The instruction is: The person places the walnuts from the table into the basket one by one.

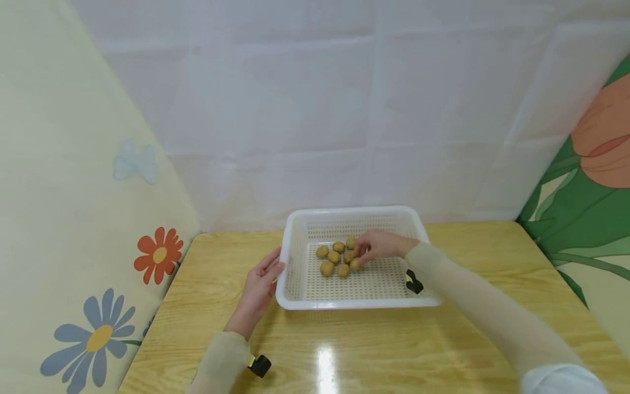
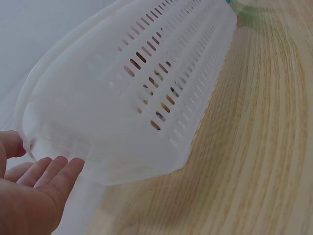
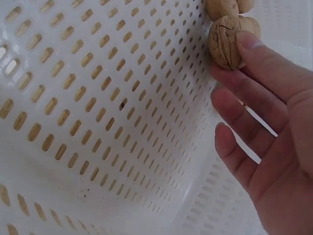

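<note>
A white slotted plastic basket (image 1: 359,305) stands on the wooden table with several walnuts (image 1: 327,268) grouped in its left and middle part. My right hand (image 1: 379,244) reaches down inside it. In the right wrist view, its thumb and index finger pinch a cracked-looking walnut (image 3: 226,44), while the other fingers are loosely bent. At the basket's left end is my left hand (image 1: 259,284). The left wrist view shows its thumb over the rim (image 2: 24,105) and its fingers beneath, gripping the edge from outside.
The wooden table (image 1: 384,350) extends in front of the basket and to both sides. A white sheet (image 1: 315,109) hangs right behind it. Flower-printed panels (image 1: 88,230) flank the table. Small black wrist devices (image 1: 260,365) sit on both sleeves.
</note>
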Demonstrator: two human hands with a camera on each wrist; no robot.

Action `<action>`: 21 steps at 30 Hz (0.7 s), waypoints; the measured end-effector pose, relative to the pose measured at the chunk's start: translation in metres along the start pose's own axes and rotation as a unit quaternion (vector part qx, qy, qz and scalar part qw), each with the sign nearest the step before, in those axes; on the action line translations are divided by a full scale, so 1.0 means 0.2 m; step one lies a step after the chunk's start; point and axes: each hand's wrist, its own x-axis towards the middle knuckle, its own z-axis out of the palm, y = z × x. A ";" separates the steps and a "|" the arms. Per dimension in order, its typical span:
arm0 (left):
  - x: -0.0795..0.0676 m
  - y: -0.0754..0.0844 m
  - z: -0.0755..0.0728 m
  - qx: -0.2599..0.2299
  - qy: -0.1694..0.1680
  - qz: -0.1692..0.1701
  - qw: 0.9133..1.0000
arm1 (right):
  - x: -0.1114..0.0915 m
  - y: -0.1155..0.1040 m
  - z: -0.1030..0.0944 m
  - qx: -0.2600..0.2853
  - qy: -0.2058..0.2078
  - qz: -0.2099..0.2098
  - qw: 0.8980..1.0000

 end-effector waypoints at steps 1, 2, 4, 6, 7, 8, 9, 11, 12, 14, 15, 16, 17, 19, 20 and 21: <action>-0.01 0.00 0.00 0.000 0.001 -0.001 1.000 | 0.00 0.00 0.00 0.000 0.000 0.001 1.000; -0.01 0.01 0.00 0.001 0.002 -0.001 1.000 | 0.01 0.00 0.01 -0.001 -0.001 0.004 1.000; -0.02 0.02 0.01 0.004 0.002 0.000 1.000 | 0.01 0.00 0.01 -0.006 -0.003 0.006 1.000; -0.03 0.03 0.02 0.005 0.004 -0.001 1.000 | 0.01 -0.01 0.01 -0.008 -0.005 0.007 1.000; -0.03 0.03 0.02 0.005 0.004 -0.002 1.000 | 0.01 -0.01 0.01 -0.009 -0.007 0.007 1.000; -0.03 0.03 0.02 0.006 0.002 -0.002 1.000 | 0.00 -0.02 0.01 -0.012 -0.008 0.007 1.000; -0.03 0.03 0.02 0.007 0.002 -0.003 1.000 | 0.00 -0.02 0.01 -0.012 -0.009 0.005 1.000; -0.03 0.02 0.02 0.005 0.001 -0.005 1.000 | 0.00 -0.02 0.01 -0.011 -0.009 0.003 1.000; -0.03 0.02 0.02 0.006 0.001 -0.005 1.000 | -0.01 -0.01 0.01 -0.012 -0.008 0.002 1.000; -0.03 0.02 0.02 0.008 0.000 -0.004 1.000 | -0.02 -0.01 0.00 -0.007 -0.006 0.003 1.000; -0.03 0.02 0.03 0.008 0.000 -0.004 1.000 | -0.02 -0.01 -0.01 -0.003 -0.004 0.004 1.000; -0.03 0.01 0.03 0.008 -0.001 -0.004 1.000 | -0.03 -0.01 -0.03 -0.001 -0.001 0.006 1.000; -0.03 0.01 0.03 0.009 0.000 -0.003 1.000 | -0.05 -0.01 -0.04 -0.001 0.002 0.005 1.000; -0.03 0.01 0.03 0.010 0.001 -0.002 1.000 | -0.07 -0.02 -0.08 0.001 0.011 0.001 1.000; -0.03 0.01 0.03 0.009 0.001 -0.001 1.000 | -0.09 -0.02 -0.09 0.000 0.016 -0.002 1.000; -0.02 0.01 0.03 0.008 0.001 -0.001 1.000 | -0.10 -0.02 -0.11 -0.003 0.021 -0.006 1.000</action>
